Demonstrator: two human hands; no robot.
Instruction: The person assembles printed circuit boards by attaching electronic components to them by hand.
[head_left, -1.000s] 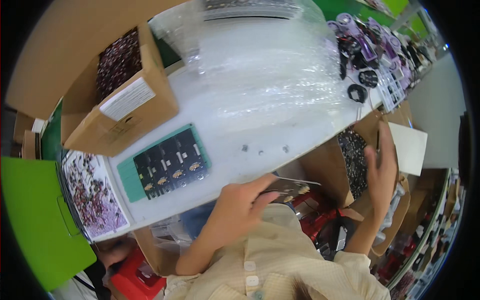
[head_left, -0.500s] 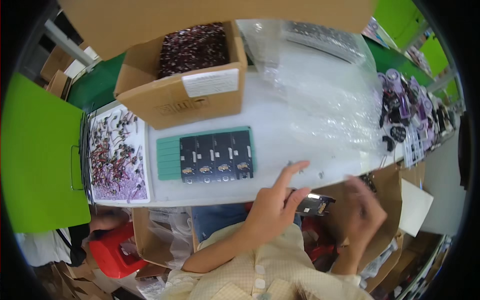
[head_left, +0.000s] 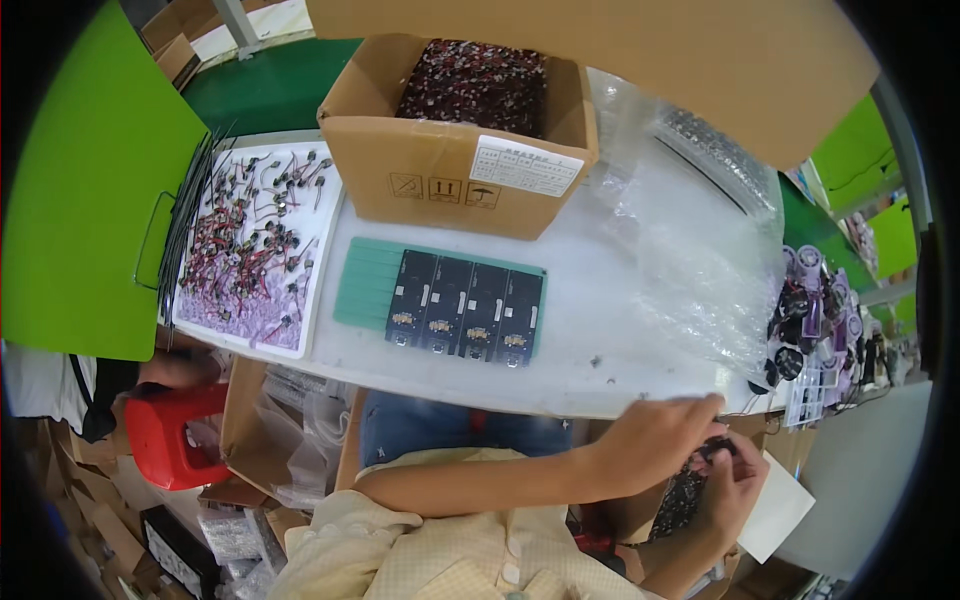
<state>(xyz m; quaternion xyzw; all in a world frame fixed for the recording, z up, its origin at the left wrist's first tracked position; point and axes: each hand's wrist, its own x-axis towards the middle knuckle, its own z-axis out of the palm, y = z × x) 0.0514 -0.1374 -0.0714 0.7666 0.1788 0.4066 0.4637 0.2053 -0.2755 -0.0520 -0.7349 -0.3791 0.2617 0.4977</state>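
Note:
Beyond the table's front edge, at the right, my two hands meet. My left hand [head_left: 645,445] reaches across with its fingers drawn together; what they grip, if anything, is hidden. My right hand [head_left: 733,490] pinches a small dark part [head_left: 716,447], too small and covered to name, close beside the left fingertips. On the table, a green ribbed tray [head_left: 362,285] carries several black circuit boards [head_left: 445,300] side by side, at its right part. The black piece that was in my left hand earlier cannot be made out now.
An open carton [head_left: 450,185] full of dark red and black parts stands behind the tray. Left is a white tray [head_left: 312,300] of wired components. Bubble wrap [head_left: 690,270] lies at the right, near purple and black parts [head_left: 805,310]. Below my hands, a box holds black pieces [head_left: 682,505].
My left hand has moved right and met my right hand; its index finger no longer points out. The view has turned, so the table appears shifted and tilted.

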